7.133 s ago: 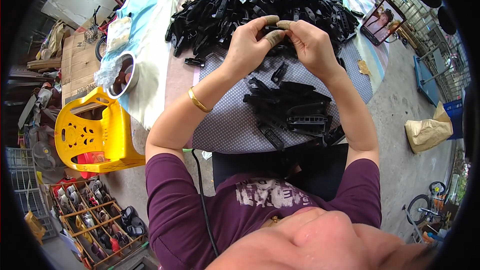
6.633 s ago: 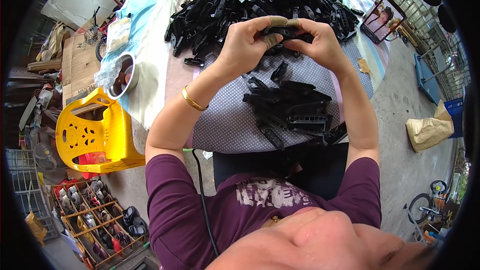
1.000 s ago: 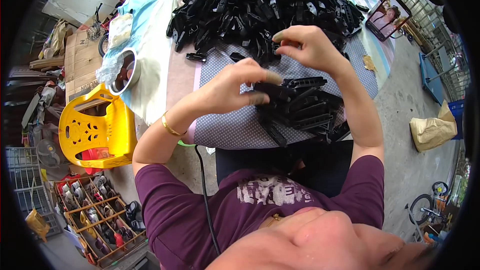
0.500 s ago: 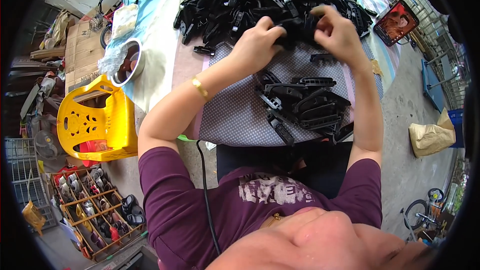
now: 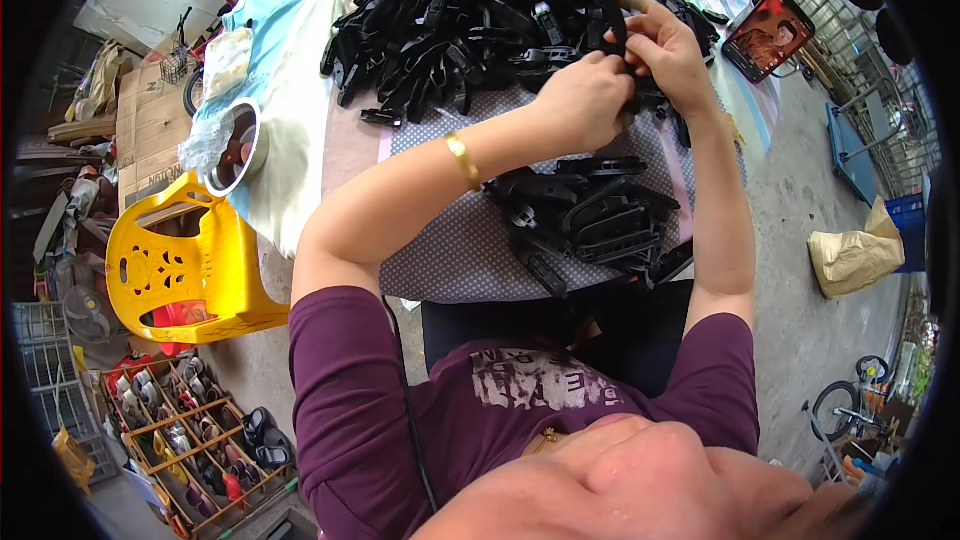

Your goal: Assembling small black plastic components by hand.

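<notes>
Both hands meet at the near right side of a large heap of black plastic parts (image 5: 430, 15), long narrow pieces, some slotted. My right hand (image 5: 668, 52) pinches one black plastic part (image 5: 610, 28) between thumb and fingers. Its fellow, my left hand (image 5: 590, 100), is closed against the lower end, with its back turned up; its fingertips are largely hidden, so whether it grips the same part is unclear. Nearer to me, below the left wrist, a smaller pile of similar black parts (image 5: 600, 215) lies on the dotted cloth (image 5: 430, 255) at the table's front edge.
A phone (image 5: 768, 35) showing a picture stands at the table's right edge. To the left are a white-rimmed bowl (image 5: 258, 145) with a plastic bag, and a yellow chair (image 5: 235, 275). A shoe rack (image 5: 190, 430) is at lower left; a paper sack (image 5: 850, 258) stands on the right.
My left hand has moved right and slightly down to meet my right hand, which now holds a black part upright. The whole view has shifted a little.
</notes>
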{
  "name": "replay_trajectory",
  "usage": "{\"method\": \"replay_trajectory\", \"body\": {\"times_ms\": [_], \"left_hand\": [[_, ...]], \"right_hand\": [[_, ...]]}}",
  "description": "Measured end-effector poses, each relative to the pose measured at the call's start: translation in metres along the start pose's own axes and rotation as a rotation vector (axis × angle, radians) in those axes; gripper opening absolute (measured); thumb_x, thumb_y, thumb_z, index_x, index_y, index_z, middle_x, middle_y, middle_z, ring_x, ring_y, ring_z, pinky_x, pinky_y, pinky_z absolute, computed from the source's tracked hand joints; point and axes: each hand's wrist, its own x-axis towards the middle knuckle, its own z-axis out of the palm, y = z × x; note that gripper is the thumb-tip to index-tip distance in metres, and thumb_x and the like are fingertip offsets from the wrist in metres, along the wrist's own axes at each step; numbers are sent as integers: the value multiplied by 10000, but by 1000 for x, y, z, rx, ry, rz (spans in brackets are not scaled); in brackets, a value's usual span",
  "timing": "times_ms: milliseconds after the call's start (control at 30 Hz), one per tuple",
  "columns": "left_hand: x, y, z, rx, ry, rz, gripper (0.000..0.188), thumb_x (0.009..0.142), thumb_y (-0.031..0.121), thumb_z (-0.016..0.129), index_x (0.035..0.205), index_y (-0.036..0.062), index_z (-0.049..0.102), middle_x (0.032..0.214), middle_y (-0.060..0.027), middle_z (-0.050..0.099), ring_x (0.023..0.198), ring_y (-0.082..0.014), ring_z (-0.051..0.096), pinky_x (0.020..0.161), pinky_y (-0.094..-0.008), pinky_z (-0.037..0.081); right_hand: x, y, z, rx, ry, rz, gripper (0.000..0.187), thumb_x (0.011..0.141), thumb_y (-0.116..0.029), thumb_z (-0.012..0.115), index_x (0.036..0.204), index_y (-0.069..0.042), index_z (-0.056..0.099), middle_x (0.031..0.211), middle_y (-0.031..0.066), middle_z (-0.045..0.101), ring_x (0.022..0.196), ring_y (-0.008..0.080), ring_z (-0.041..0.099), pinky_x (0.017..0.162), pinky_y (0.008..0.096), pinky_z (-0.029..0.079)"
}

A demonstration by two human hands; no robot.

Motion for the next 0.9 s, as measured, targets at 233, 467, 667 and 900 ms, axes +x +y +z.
{"method": "replay_trajectory", "body": {"times_ms": [233, 467, 667, 900], "left_hand": [[-24, -13, -51, -903, 20, -598, 255, 870, 125, 612, 1031, -70, 578, 843, -101, 655, 623, -107, 611, 533, -198, 490], [-39, -36, -52, -1159, -36, -719, 223, 898, 143, 566, 1035, -32, 589, 841, -91, 653, 608, -96, 594, 500, -176, 448], [-44, -39, -58, -1304, -100, -760, 215, 918, 139, 538, 1044, -23, 601, 845, -88, 649, 634, -93, 583, 537, -170, 466], [-45, -39, -67, -1475, -52, -801, 323, 926, 261, 560, 1061, -30, 599, 792, -69, 621, 644, -71, 562, 561, -151, 480]], "right_hand": [[-2, 0, 10, 166, -51, -156, 239, 863, 34, 526, 1069, -51, 611, 987, 49, 665, 850, 94, 603, 731, 221, 485], [-23, -30, 47, -715, 42, -673, 199, 678, 52, 621, 871, 4, 614, 881, 114, 613, 836, 286, 601, 742, 334, 504], [-21, -24, 39, -514, -143, -587, 254, 691, 19, 672, 938, 14, 614, 866, 116, 621, 775, 228, 619, 686, 299, 514], [-7, -14, 34, -303, -191, -644, 274, 740, -55, 730, 1001, -19, 656, 999, 60, 648, 913, 150, 612, 804, 257, 504]]}}
